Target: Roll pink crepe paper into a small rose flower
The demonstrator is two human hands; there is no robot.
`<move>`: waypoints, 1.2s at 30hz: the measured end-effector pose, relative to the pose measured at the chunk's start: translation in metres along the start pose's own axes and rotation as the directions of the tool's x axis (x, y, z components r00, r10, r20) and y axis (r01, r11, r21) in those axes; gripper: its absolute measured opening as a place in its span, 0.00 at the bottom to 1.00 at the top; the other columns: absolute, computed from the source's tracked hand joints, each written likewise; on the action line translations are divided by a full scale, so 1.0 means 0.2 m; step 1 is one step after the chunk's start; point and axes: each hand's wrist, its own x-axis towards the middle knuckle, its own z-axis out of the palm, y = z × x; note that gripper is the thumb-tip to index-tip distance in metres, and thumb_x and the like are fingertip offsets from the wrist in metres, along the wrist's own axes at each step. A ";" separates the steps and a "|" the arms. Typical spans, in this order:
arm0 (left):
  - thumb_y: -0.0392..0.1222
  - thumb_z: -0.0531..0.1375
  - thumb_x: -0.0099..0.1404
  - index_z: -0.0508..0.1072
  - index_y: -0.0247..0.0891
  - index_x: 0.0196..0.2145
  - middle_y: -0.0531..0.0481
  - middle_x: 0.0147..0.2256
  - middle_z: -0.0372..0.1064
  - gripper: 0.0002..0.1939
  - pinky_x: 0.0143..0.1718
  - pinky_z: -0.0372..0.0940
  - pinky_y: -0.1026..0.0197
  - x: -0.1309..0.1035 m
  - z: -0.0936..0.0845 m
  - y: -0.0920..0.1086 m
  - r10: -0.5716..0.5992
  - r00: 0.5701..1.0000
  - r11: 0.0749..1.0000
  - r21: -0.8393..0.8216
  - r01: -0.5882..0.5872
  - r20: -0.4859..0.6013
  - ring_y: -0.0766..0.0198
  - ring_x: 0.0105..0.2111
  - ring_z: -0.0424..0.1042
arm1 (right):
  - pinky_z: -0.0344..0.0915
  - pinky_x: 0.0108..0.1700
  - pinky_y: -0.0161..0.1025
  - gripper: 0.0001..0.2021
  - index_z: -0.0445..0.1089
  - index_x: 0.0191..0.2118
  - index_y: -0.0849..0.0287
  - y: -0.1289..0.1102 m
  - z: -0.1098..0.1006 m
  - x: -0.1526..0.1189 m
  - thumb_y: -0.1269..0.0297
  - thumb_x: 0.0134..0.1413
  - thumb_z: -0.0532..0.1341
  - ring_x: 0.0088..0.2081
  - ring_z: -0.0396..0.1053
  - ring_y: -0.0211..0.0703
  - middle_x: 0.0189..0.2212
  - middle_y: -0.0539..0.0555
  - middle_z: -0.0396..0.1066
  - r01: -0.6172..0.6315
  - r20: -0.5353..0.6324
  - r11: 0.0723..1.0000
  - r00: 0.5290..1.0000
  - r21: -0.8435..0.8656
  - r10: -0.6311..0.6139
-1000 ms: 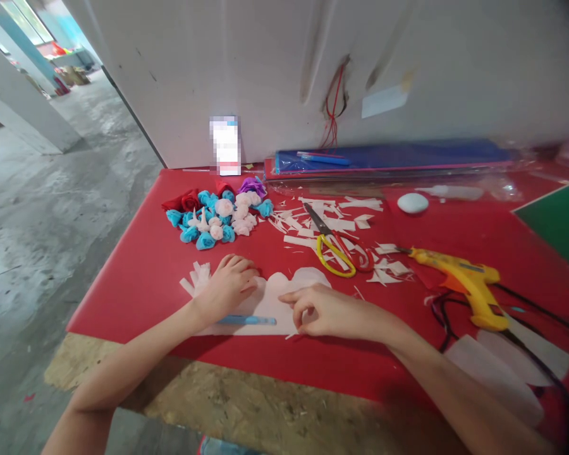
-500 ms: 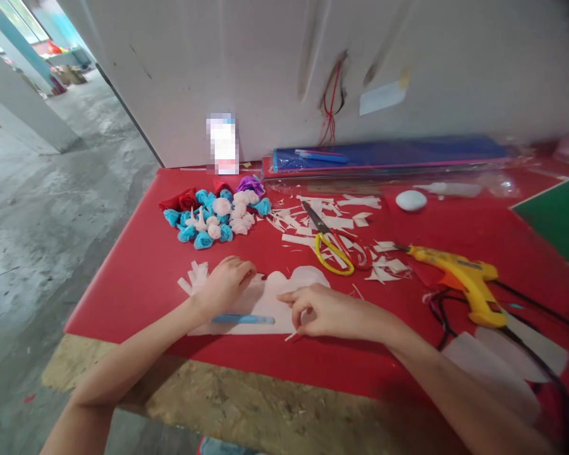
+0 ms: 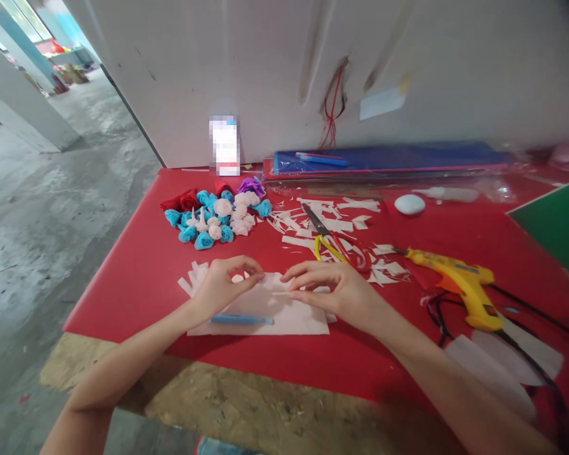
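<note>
White paper (image 3: 294,319) lies flat near the table's front edge, with a light blue pen (image 3: 241,320) on it. Above the paper's left part is my left hand (image 3: 225,284), thumb and fingertips pinched together on something too small to make out. My right hand (image 3: 339,291) hovers over the right part, a thin white stick (image 3: 282,293) between its thumb and fingers. The two hands' fingertips face each other, a small gap apart. White paper strips (image 3: 189,278) stick out beside my left wrist.
Behind the hands are paper flowers (image 3: 218,215), white scraps (image 3: 291,221) and scissors (image 3: 322,230). A yellow glue gun (image 3: 459,275) with a black cable lies at right, near a white egg-shaped object (image 3: 409,203). A bright phone (image 3: 225,145) leans on the wall.
My right hand has risen and turned, its fingers now around the thin stick. My left fingertips have shifted slightly right. The rounded paper piece by my right hand no longer shows in the same place.
</note>
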 end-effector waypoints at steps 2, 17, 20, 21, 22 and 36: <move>0.38 0.57 0.60 0.74 0.36 0.29 0.52 0.28 0.75 0.06 0.33 0.67 0.66 0.00 -0.01 0.05 -0.005 1.000 0.999 -0.054 0.005 0.001 0.67 0.29 0.73 | 0.67 0.30 0.38 0.05 0.76 0.22 0.54 -0.01 0.00 0.00 0.61 0.39 0.64 0.31 0.73 0.44 0.30 0.53 0.77 0.006 -0.040 0.999 0.999 0.035 -0.005; 0.33 0.59 0.56 0.74 0.35 0.28 0.50 0.28 0.75 0.04 0.33 0.69 0.68 0.08 -0.05 0.33 0.079 0.995 0.931 -0.361 -0.054 0.053 0.69 0.29 0.73 | 0.69 0.24 0.38 0.06 0.75 0.20 0.52 -0.12 -0.03 -0.10 0.59 0.41 0.66 0.25 0.73 0.45 0.23 0.51 0.76 0.063 -0.314 0.998 0.947 -0.030 -0.069; 0.34 0.57 0.57 0.74 0.34 0.30 0.48 0.30 0.76 0.05 0.34 0.69 0.66 0.09 -0.06 0.33 0.084 0.994 0.923 -0.382 -0.049 0.074 0.66 0.31 0.74 | 0.69 0.24 0.37 0.04 0.76 0.21 0.51 -0.12 -0.04 -0.09 0.61 0.40 0.66 0.25 0.72 0.44 0.23 0.50 0.76 0.062 -0.326 0.998 0.943 -0.019 -0.064; 0.34 0.57 0.57 0.74 0.34 0.31 0.48 0.31 0.76 0.06 0.34 0.70 0.65 0.09 -0.06 0.33 0.087 0.993 0.922 -0.383 -0.050 0.081 0.66 0.32 0.74 | 0.69 0.24 0.37 0.03 0.76 0.21 0.51 -0.12 -0.04 -0.09 0.62 0.40 0.66 0.24 0.72 0.44 0.22 0.50 0.76 0.059 -0.330 0.998 0.942 -0.014 -0.061; 0.34 0.56 0.57 0.74 0.34 0.31 0.47 0.32 0.76 0.07 0.35 0.70 0.65 0.09 -0.07 0.33 0.090 0.992 0.923 -0.382 -0.050 0.085 0.65 0.32 0.74 | 0.68 0.24 0.36 0.03 0.76 0.21 0.51 -0.11 -0.04 -0.09 0.62 0.40 0.66 0.24 0.72 0.43 0.22 0.50 0.76 0.056 -0.334 0.998 0.941 -0.008 -0.055; 0.35 0.62 0.55 0.76 0.36 0.28 0.51 0.28 0.77 0.02 0.33 0.69 0.65 0.08 -0.03 0.33 0.148 0.989 0.957 -0.250 -0.144 -0.002 0.66 0.29 0.74 | 0.67 0.20 0.34 0.02 0.76 0.21 0.52 -0.11 -0.01 -0.08 0.62 0.38 0.67 0.20 0.70 0.40 0.22 0.50 0.76 0.019 -0.336 0.993 0.942 0.115 0.021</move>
